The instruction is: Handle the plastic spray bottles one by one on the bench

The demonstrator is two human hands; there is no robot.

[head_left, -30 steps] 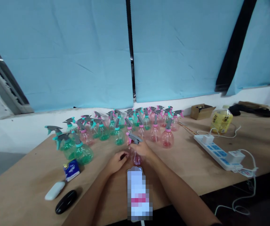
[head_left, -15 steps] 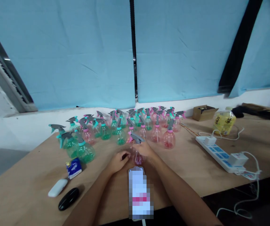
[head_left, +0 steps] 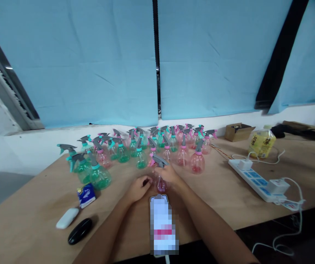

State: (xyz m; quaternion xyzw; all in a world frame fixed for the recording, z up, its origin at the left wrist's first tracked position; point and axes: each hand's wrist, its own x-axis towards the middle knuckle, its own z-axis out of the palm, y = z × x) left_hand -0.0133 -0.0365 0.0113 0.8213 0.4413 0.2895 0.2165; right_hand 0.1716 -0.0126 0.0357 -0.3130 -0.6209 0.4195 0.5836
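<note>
A pink spray bottle [head_left: 161, 185] with a grey and pink trigger head stands upright just beyond the phone. My right hand [head_left: 168, 173] is closed around its neck, under the trigger head. At the bottle's left side, my left hand [head_left: 139, 188] rests low by the table with its fingers curled in. A dark gap shows between thumb and fingers; whether they touch the bottle or hold anything cannot be made out. Several more pink spray bottles [head_left: 197, 163] and green spray bottles [head_left: 100, 178] stand in a loose group beyond my hands.
A phone [head_left: 161, 220] with a blurred screen lies between my forearms. To the left are a blue packet [head_left: 86, 195], a white case [head_left: 67, 218] and a black case [head_left: 80, 231]. A power strip [head_left: 256, 181], a yellow-labelled bottle [head_left: 261, 143] and a cardboard box [head_left: 238, 132] occupy the right side.
Almost nothing differs. Both hands and the pink spray bottle keep their places, and the view has shifted only very slightly.
</note>
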